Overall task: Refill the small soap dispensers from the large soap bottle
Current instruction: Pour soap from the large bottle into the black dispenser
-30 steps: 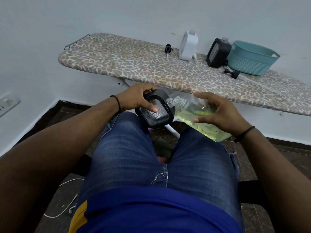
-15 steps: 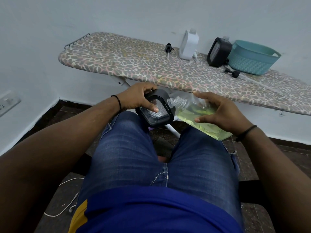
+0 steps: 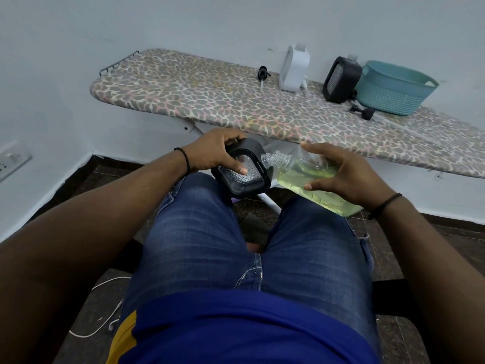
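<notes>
I sit with both hands above my knees, in front of the ironing board. My left hand [image 3: 215, 155] grips a small black soap dispenser [image 3: 242, 177] with a clear textured face, tilted toward the right. My right hand [image 3: 343, 177] holds the large clear soap bottle [image 3: 296, 170] of yellow-green liquid, lying almost level. Its open threaded neck touches the dispenser's upper right edge. On the board stand a white dispenser [image 3: 294, 68] and a second black dispenser [image 3: 341, 80], both without pumps.
The leopard-print ironing board [image 3: 210, 101] spans the view ahead. On it lie a black pump head [image 3: 263, 74], another black pump part [image 3: 363, 111] and a teal basket [image 3: 393, 88] at the right. A white cable [image 3: 105, 321] lies on the dark floor.
The hands, the dispenser and the bottle hold nearly the same pose. The view has shifted very slightly.
</notes>
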